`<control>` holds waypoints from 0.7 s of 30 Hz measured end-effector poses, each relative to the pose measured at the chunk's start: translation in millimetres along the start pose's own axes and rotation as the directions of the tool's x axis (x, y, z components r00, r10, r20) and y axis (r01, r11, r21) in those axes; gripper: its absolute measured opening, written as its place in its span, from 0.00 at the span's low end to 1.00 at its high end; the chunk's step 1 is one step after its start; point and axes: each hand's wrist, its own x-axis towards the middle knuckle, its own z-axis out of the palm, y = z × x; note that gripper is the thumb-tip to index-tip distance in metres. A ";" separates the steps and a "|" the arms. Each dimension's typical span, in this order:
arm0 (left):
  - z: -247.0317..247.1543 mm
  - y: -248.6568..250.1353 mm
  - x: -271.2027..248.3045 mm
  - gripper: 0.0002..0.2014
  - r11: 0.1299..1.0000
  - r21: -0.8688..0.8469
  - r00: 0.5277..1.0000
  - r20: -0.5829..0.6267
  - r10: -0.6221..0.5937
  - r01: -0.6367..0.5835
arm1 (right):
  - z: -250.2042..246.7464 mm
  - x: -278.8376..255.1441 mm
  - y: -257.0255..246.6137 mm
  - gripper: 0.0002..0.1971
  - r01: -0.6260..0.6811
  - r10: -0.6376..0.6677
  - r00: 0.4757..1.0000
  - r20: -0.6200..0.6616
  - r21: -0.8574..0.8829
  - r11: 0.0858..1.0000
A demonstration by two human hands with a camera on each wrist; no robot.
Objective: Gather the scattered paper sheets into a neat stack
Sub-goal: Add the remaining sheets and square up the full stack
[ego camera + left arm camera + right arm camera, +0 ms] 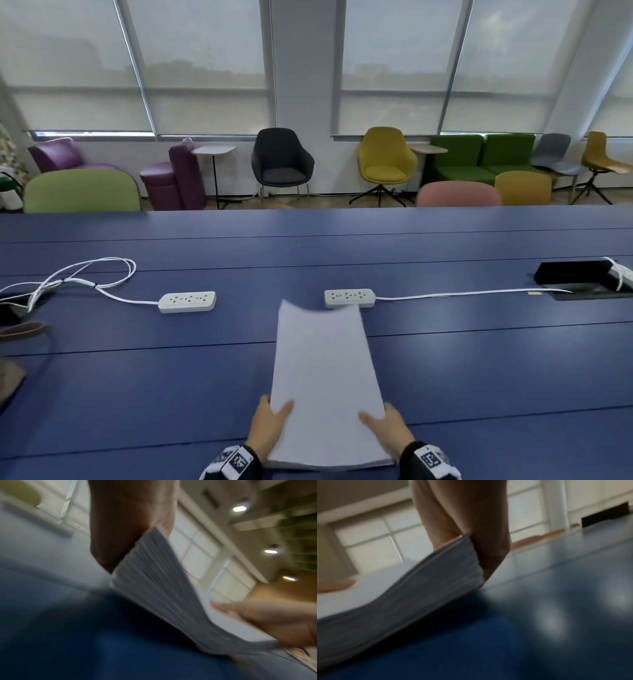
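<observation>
While our left hand [270, 428] and right hand [388, 428] clamp thumbs and fingers on the paper stack [325, 383] at the table's [137, 394] near edge | all visible sheets gathered | far end lifted, curling | left: square edges, lay flat.

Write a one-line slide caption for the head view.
Left hand and right hand grip a paper stack by its sides above a blue table.
</observation>
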 end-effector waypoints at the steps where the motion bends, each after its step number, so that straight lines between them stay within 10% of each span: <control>1: 1.0 -12.1 0.3 0.16 0.998 0.010 0.998 0.016 -0.058 0.058 | 1.5 1.7 9.3 0.17 -0.044 0.045 0.999 0.030 -0.015 0.999; 6: 2.4 -20.9 -2.5 0.14 0.992 0.124 0.999 0.052 0.001 -0.007 | 2.3 0.5 8.2 0.21 0.008 0.001 0.993 0.122 -0.076 0.997; 11: 1.4 13.8 -16.6 0.12 0.912 0.276 0.952 0.040 0.305 -0.304 | 0.3 -21.0 -38.2 0.15 0.227 -0.224 0.974 0.036 -0.219 0.949; 21: -13.8 98.4 -50.0 0.19 0.779 -0.084 0.772 -0.235 0.590 -0.621 | -8.4 -65.0 -116.1 0.17 0.572 -0.532 0.815 -0.231 0.164 0.804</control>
